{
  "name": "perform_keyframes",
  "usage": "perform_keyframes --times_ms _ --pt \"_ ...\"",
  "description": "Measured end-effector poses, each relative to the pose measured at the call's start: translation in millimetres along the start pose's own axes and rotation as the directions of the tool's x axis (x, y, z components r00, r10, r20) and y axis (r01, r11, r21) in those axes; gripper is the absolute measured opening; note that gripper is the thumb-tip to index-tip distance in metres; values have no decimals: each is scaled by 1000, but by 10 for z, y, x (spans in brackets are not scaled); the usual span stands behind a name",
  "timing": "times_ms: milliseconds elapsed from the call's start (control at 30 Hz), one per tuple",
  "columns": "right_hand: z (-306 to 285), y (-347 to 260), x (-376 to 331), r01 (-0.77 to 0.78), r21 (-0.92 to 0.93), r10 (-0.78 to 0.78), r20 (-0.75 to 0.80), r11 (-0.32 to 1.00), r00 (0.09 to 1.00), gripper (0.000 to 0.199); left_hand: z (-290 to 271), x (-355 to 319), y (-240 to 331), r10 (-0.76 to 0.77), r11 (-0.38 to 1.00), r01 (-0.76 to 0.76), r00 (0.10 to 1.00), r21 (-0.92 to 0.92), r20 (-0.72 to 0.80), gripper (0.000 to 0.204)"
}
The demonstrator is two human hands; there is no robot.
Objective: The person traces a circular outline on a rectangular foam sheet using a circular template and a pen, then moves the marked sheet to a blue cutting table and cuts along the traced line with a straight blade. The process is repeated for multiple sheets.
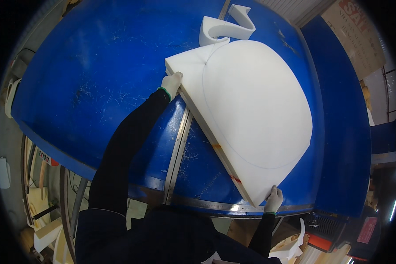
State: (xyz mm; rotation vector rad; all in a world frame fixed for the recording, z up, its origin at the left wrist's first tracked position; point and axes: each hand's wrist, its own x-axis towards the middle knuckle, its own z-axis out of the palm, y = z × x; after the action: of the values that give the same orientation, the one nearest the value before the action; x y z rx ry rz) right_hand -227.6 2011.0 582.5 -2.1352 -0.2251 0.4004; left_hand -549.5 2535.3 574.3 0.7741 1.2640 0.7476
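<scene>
A thick white foam slab [255, 105] lies on the blue table, with a curved line drawn on its top face and its far right side cut round. My left hand [172, 83], in a pale glove with a green cuff, is closed on the slab's left edge near its upper corner. Gloved as well, my right hand [273, 200] grips the slab's near corner by the table's front edge. Orange and red marks show on the slab's long straight side. Touching its far side is a curled white foam offcut [226, 28].
The scratched blue tabletop [97, 75] has a metal slot strip [178, 149] running across it and a metal front edge. A blue panel [339, 110] stands on the right. Foam scraps [48, 233] lie below at the left, and more at the lower right.
</scene>
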Motion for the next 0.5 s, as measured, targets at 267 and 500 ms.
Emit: perform_keyframes --times_ms 267,500 --pt "109 -98 -218 -55 105 55 6 993 998 27 66 158 127 -9 997 10 1000 78 -20 48" --pt "125 -2 -334 -83 123 73 79 989 994 24 20 349 183 195 972 -190 981 136 -20 46"
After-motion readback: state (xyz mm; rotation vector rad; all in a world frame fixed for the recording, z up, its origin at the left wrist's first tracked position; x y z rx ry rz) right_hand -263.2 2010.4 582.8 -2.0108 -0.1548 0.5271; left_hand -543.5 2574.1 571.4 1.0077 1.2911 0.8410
